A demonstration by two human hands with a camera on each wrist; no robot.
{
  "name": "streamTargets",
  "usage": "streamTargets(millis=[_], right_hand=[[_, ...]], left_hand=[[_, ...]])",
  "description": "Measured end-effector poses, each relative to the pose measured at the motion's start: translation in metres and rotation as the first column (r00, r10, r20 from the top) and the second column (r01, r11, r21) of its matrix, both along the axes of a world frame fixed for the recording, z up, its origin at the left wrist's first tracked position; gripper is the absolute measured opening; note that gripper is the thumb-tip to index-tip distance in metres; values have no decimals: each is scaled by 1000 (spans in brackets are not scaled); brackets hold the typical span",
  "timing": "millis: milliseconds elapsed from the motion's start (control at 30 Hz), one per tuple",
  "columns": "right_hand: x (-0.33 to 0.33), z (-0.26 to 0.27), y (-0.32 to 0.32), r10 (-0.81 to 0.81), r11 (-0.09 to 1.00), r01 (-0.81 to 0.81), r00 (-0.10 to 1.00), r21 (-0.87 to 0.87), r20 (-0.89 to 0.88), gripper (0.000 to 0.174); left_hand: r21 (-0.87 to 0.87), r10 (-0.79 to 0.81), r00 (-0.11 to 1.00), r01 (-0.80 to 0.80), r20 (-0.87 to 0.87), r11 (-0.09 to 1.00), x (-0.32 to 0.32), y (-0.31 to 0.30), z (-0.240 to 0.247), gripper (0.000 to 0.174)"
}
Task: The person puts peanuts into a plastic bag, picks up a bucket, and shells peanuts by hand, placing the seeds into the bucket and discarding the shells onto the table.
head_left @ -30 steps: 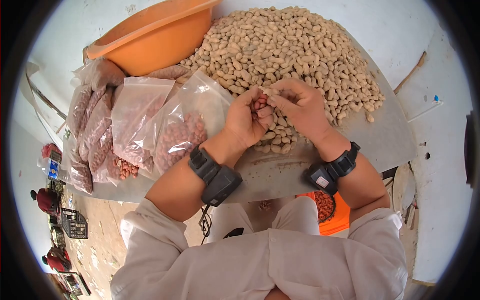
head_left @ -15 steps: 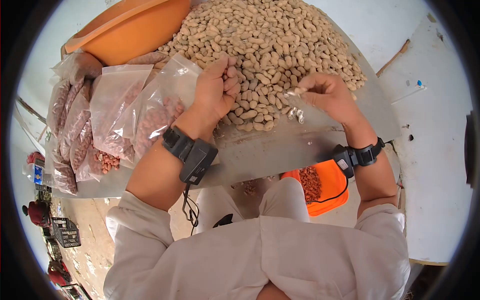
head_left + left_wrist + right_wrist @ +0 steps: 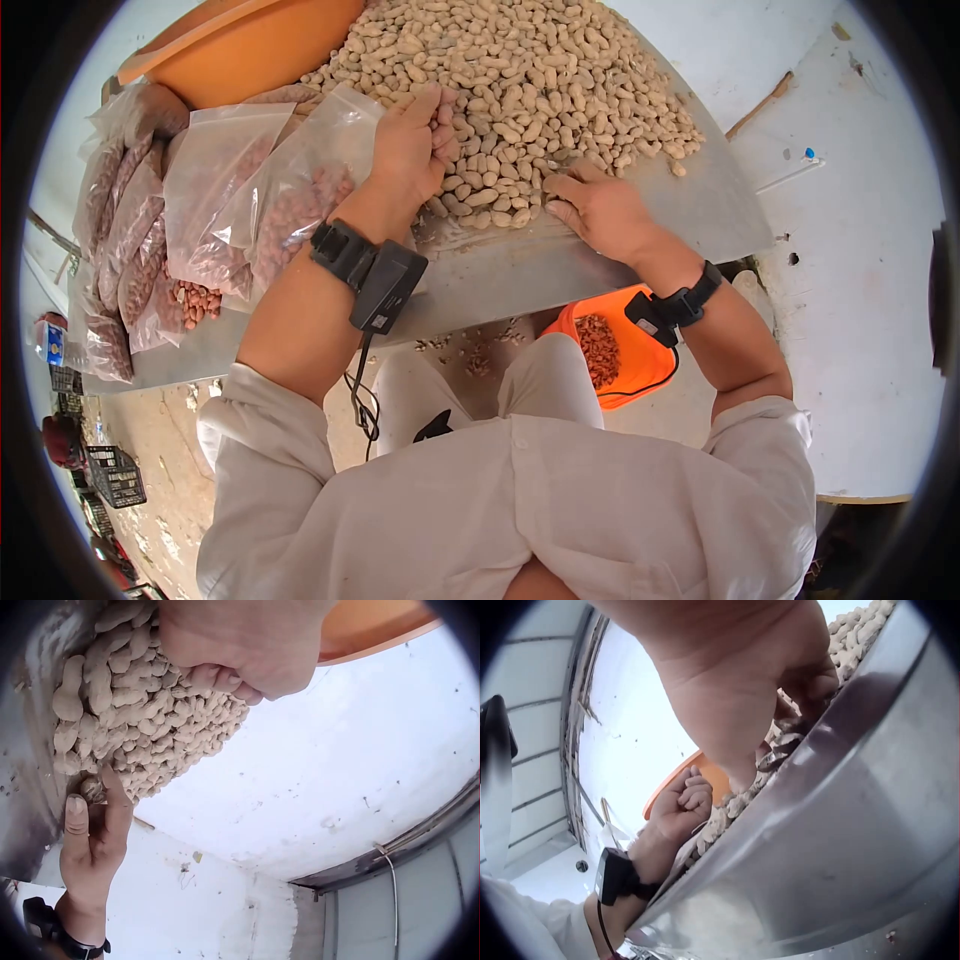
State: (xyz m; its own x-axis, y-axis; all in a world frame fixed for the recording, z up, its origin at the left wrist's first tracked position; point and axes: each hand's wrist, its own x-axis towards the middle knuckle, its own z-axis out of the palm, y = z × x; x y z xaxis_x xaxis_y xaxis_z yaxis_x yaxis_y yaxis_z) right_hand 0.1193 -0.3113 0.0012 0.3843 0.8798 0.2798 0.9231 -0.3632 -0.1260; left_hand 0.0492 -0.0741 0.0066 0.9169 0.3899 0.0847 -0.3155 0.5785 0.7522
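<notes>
My left hand (image 3: pixel 408 150) is curled over the left part of a heap of unshelled peanuts (image 3: pixel 520 75), with reddish peanut kernels (image 3: pixel 435 122) showing at its fingers. In the left wrist view the back of this hand (image 3: pixel 240 645) hides most of what it holds. At the heap's near edge, my right hand (image 3: pixel 605 210) reaches down to the metal tabletop (image 3: pixel 480 265). Its thumb and fingers bend around broken peanut shells (image 3: pixel 780 748), best seen in the right wrist view.
Clear plastic bags of kernels (image 3: pixel 225 200) lie left of the heap. A large orange basin (image 3: pixel 250 55) stands behind them. Below the table's front edge is a bright orange bin (image 3: pixel 640 375) with reddish-brown contents. Black crates (image 3: pixel 115 477) stand on the floor at far left.
Both hands were together over the kernels, then parted. Shell pieces dropped at the heap's near edge, and my right hand has come down on them. My left hand stays curled; the head view has shifted.
</notes>
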Motion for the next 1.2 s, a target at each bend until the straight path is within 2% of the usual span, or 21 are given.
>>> streamTargets(millis=[133,233,333,433,467,500,600,633,733,833,933,967,1067,1100,1167,1200], right_hand=[[2,-4,1,45,999,-46,998,27,53,18],[9,-4,-4,92,994,-92,996,58,-1,22],[17,-3,-12,200,959,-201,979,198,22,19],[3,17,-37,33,957,10,989,290,-142,16],[-6,26,-51,-33,958,96,973,270,-230,14],[-15,33,-69,-97,955,177,945,239,-314,12],[-28,36,-127,-279,952,306,835,-20,-475,8],[-29,26,-147,-356,926,368,787,-81,-504,8],[-20,-27,-209,-483,872,451,734,-191,-476,14],[-14,-76,-249,-698,706,581,473,-405,-538,21],[-23,-92,-258,-807,555,646,265,-524,-528,27],[-21,-90,-261,-824,548,652,315,-524,-471,26],[0,-73,-266,-680,716,603,491,-352,-545,20],[-5,-48,-246,-651,743,600,543,-297,-530,18],[1,-25,-226,-379,892,450,803,50,-460,18],[1,-7,-210,-340,893,438,810,108,-477,18]], left_hand=[[-1,24,1000,-24,-16,1000,-1,1,2,19],[7,53,998,-53,-31,999,-1,0,2,18],[-15,70,997,-70,-17,997,2,4,-3,18],[-8,78,997,-78,10,997,3,7,-5,17],[-15,79,997,-79,2,997,3,7,-5,17],[-25,84,996,-84,-4,996,3,7,-4,16],[-10,82,997,-82,5,997,3,8,-5,16],[3,73,997,-74,8,997,3,7,-7,16],[16,80,996,-80,-25,997,0,-1,-2,16],[-8,72,997,-72,-19,997,3,1,-6,16],[-44,75,997,-76,-21,996,3,4,-7,17],[-65,63,998,-63,-12,996,4,7,-7,17],[-130,32,999,-29,15,991,5,12,-8,18],[-153,25,999,-21,26,988,5,12,-7,18],[-173,18,999,-12,34,985,5,11,-7,18],[-171,21,999,-15,34,985,6,11,-7,18]])
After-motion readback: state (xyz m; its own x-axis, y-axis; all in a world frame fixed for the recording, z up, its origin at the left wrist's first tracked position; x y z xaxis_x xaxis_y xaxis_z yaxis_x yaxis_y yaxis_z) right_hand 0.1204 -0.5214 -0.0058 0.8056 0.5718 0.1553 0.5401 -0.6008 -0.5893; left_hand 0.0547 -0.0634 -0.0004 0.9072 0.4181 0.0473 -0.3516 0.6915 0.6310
